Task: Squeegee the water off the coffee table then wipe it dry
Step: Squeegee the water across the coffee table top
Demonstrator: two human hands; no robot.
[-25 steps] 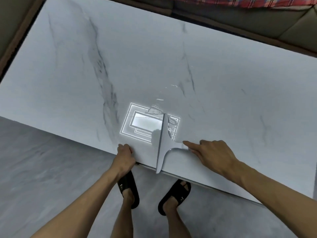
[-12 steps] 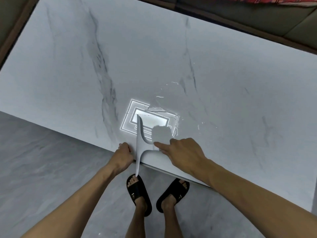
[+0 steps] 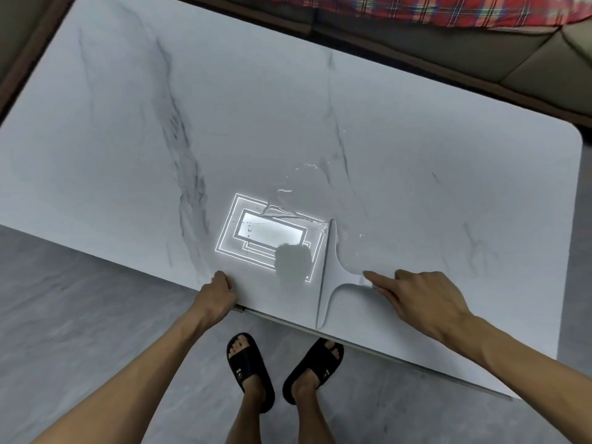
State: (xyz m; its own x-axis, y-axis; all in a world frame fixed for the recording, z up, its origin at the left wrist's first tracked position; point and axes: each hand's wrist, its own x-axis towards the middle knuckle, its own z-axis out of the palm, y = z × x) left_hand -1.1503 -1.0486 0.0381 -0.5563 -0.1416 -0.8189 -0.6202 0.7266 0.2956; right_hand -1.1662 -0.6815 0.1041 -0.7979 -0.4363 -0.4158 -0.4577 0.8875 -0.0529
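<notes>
White, slim T-shaped squeegee [image 3: 333, 277]

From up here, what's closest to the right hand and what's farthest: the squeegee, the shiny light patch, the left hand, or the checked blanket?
1. squeegee, held by the right hand.
2. shiny light patch, just left of the blade.
3. left hand, gripping the coffee table at its near edge.
4. checked blanket, far beyond the table.

squeegee [image 3: 326, 277] back rightward across the coffee table [image 3: 416, 139], away from left hand [image 3: 214, 296], right hand [image 3: 423, 299] moved with it
</notes>
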